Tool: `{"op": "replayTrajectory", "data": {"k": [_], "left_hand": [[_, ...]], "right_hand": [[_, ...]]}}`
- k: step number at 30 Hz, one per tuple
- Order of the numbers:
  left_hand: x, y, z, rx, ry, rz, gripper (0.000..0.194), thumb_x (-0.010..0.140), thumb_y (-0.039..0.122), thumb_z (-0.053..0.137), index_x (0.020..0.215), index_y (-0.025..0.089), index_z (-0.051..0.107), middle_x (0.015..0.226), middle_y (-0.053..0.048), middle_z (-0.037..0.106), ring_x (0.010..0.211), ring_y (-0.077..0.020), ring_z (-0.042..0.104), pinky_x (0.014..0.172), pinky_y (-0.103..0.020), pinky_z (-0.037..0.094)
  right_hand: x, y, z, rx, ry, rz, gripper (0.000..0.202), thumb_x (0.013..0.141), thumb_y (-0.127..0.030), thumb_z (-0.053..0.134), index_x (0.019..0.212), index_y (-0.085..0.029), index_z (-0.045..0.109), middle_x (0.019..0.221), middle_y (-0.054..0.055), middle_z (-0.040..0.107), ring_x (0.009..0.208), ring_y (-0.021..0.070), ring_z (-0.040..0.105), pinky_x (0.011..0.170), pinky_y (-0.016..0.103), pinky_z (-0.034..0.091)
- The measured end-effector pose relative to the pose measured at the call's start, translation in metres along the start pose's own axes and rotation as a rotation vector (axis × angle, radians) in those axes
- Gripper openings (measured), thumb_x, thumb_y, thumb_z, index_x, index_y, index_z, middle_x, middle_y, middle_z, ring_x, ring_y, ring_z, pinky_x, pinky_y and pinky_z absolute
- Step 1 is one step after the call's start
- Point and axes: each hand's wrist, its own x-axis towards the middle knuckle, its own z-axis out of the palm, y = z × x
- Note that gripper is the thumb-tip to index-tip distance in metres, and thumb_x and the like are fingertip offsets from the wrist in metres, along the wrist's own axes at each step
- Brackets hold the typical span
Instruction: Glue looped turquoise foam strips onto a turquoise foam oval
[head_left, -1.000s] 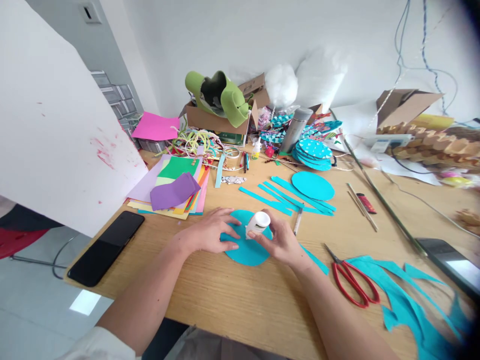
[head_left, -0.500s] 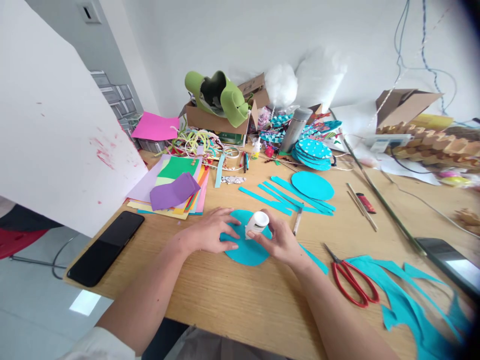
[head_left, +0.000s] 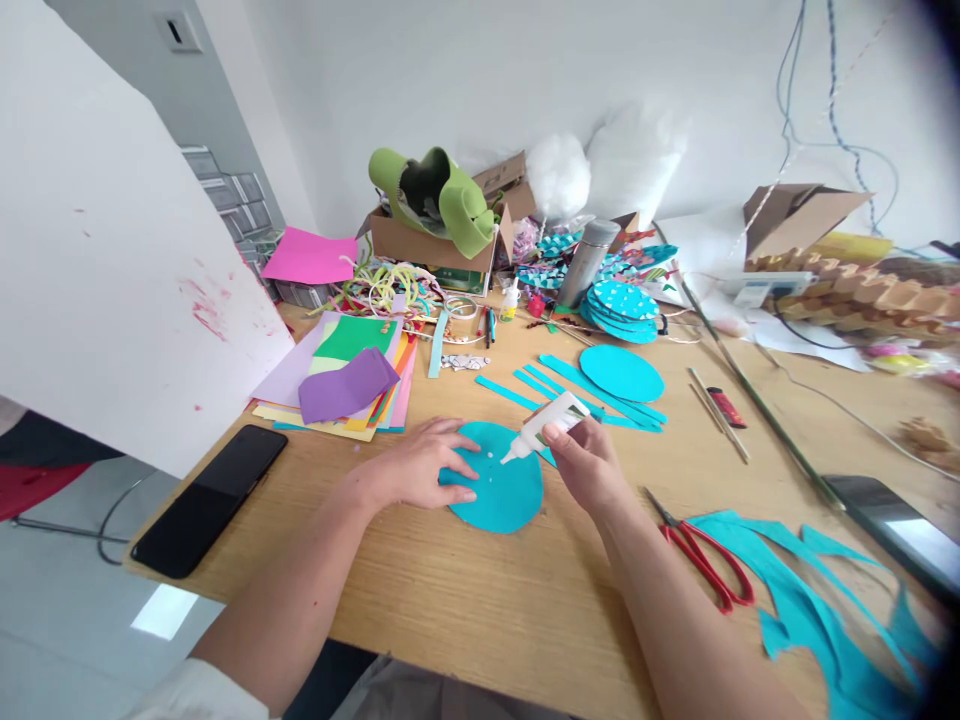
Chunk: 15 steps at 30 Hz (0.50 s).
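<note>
A white wall (head_left: 337, 90) backs the wooden table (head_left: 427, 590), cluttered along its far edge. One turquoise disc (head_left: 502, 500) lies towards the near edge, midway along it, bearing at least two white dots. Your left hand (head_left: 431, 465) rests on its left side, fingers spread apart, gripping nothing. Your right hand (head_left: 589, 460) is clamped on one white glue bottle (head_left: 555, 418), tilted nozzle-down at the disc; you cannot tell whether the tip touches. A second disc (head_left: 622, 374) lies farther back, beside several overlapping strips (head_left: 600, 390). One pair of red-handled scissors (head_left: 709, 555) lies right of your right forearm, touching turquoise scraps (head_left: 795, 560). One black smartphone (head_left: 210, 500) sits at the near left corner, and one grey flask (head_left: 589, 265) leans near the far edge.
</note>
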Motion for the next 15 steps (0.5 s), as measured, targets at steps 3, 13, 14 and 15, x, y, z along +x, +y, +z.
{"op": "replayTrajectory", "data": {"k": [3, 13, 14, 15], "left_hand": [[0.001, 0.002, -0.001, -0.009, -0.007, -0.001, 0.023, 0.077, 0.038, 0.071, 0.099, 0.031, 0.074, 0.131, 0.000, 0.060, 0.138, -0.0311, 0.030, 0.111, -0.050, 0.026], [0.004, 0.010, -0.009, -0.188, 0.245, 0.016, 0.033, 0.077, 0.039, 0.072, 0.106, 0.022, 0.070, 0.117, -0.008, 0.067, 0.126, -0.0265, 0.048, 0.105, -0.044, 0.039], [0.004, 0.011, -0.009, -0.227, 0.300, -0.002, 0.039, 0.077, 0.040, 0.073, 0.111, 0.021, 0.068, 0.118, -0.009, 0.066, 0.124, -0.0261, 0.050, 0.105, -0.043, 0.040], [0.005, 0.012, -0.009, -0.265, 0.346, -0.020, 0.045, 0.077, 0.040, 0.073, 0.117, 0.021, 0.065, 0.121, -0.009, 0.064, 0.122, -0.0255, 0.051, 0.104, -0.043, 0.040]], "right_hand": [[-0.002, -0.001, 0.004, -0.085, -0.065, 0.023, 0.030, 0.072, -0.046, 0.074, 0.084, -0.021, 0.061, 0.079, 0.004, 0.065, 0.074, 0.0199, 0.062, 0.066, 0.034, 0.052], [0.002, 0.001, 0.008, 0.264, 0.111, 0.003, 0.030, 0.070, -0.047, 0.074, 0.088, -0.026, 0.064, 0.094, 0.004, 0.069, 0.092, 0.0242, 0.065, 0.084, 0.043, 0.053], [0.002, 0.001, 0.011, 0.341, 0.139, 0.023, 0.031, 0.068, -0.046, 0.076, 0.089, -0.027, 0.064, 0.095, 0.003, 0.069, 0.096, 0.0242, 0.065, 0.087, 0.043, 0.053], [0.001, 0.000, 0.016, 0.412, 0.155, 0.053, 0.031, 0.066, -0.043, 0.078, 0.090, -0.027, 0.065, 0.096, 0.002, 0.069, 0.098, 0.0237, 0.065, 0.090, 0.043, 0.052]]}}
